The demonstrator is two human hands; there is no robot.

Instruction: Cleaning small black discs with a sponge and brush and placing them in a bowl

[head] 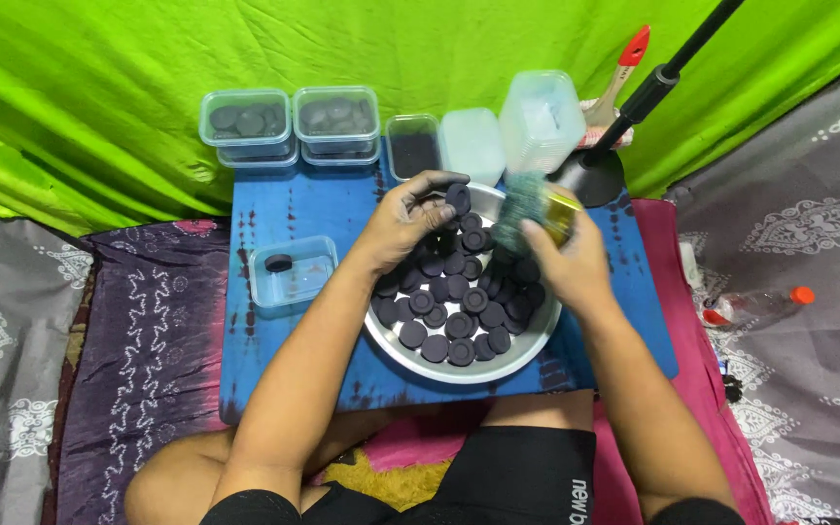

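Observation:
A round metal bowl (459,370) on a blue cloth-covered board holds several dark round discs (456,323). My left hand (403,222) is over the bowl's far left side and pinches one dark disc (458,197) between its fingertips. My right hand (566,258) hovers over the bowl's right side and grips a blurred, greenish bundle with a gold-coloured end (537,214). The two hands are close together, the disc next to the bundle.
A clear tub (293,275) with one dark disc stands left of the bowl. Lidded tubs of discs (289,126), a tub of dark powder (413,148) and pale containers (507,131) line the far edge. A black stand (634,107), a brush (619,78) and a bottle (755,304) are at the right.

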